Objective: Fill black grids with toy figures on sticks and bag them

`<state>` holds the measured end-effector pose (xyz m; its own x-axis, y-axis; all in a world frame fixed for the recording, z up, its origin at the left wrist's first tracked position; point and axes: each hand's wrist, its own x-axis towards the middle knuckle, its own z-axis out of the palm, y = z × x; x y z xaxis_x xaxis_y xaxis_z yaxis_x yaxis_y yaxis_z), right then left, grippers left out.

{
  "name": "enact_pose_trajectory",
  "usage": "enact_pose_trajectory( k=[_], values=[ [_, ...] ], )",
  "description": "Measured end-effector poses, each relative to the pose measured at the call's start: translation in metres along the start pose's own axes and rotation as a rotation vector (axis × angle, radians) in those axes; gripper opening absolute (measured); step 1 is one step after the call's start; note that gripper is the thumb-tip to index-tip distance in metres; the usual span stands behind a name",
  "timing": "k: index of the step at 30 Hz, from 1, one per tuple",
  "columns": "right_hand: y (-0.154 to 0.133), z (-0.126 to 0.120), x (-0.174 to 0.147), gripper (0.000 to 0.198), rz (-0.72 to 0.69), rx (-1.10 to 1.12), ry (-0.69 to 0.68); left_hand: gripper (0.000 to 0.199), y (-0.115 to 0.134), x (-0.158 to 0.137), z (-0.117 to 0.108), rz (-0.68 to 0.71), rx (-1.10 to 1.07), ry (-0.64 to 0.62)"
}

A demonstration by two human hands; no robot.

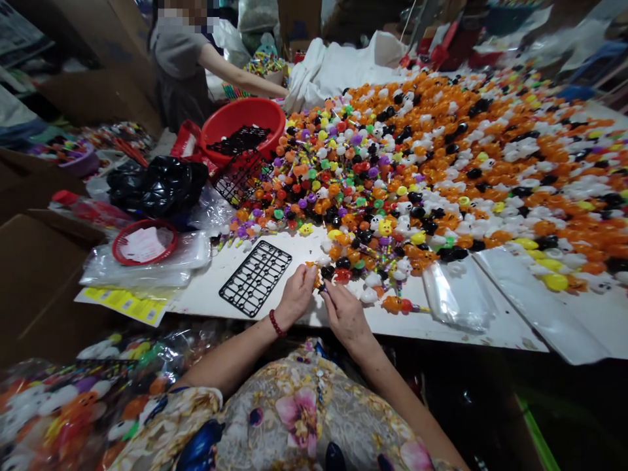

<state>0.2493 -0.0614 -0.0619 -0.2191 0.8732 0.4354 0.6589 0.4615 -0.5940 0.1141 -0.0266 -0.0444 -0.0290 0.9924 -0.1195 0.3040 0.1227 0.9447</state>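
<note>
My left hand (297, 293), with a dark red bead bracelet on its wrist, pinches a small orange plastic figure (311, 265) at the table's front edge. Close beside it, the fingers of my right hand (346, 317) are closed on a small dark part against that figure; its exact kind is too small to make out. A black plastic grid tray (256, 278) lies flat to the left of my hands. Just beyond my fingers begins a large heap of small plastic figures (387, 227) in orange, white, black, yellow and other colours. One orange-and-red stick toy (403, 305) lies right of my right hand.
A red basin (209, 124) holding black grids stands at the back left. Nearer are a small red basket (118, 252) with paper and a black plastic bag (157, 186). Clear bags (458, 294) lie at the right front. Across the table, a co-worker (181, 72) stretches out an arm.
</note>
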Motion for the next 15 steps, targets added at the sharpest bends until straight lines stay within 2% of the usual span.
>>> enact_pose_trajectory(
  k=[5,8,11,15],
  values=[
    [-0.003,0.010,-0.006,0.037,0.022,-0.046,-0.002,0.031,-0.005,-0.005,0.009,-0.059,0.070,0.030],
    [0.002,0.015,-0.006,0.037,0.065,0.008,-0.013,0.032,-0.011,-0.004,0.013,-0.078,0.066,0.046],
    [0.011,0.015,-0.001,0.033,0.179,0.222,-0.067,0.039,-0.014,0.002,0.014,-0.143,-0.070,0.017],
    [0.020,0.006,0.009,0.033,0.401,0.436,-0.104,0.051,-0.009,0.013,0.012,-0.265,-0.324,-0.141]
  ],
)
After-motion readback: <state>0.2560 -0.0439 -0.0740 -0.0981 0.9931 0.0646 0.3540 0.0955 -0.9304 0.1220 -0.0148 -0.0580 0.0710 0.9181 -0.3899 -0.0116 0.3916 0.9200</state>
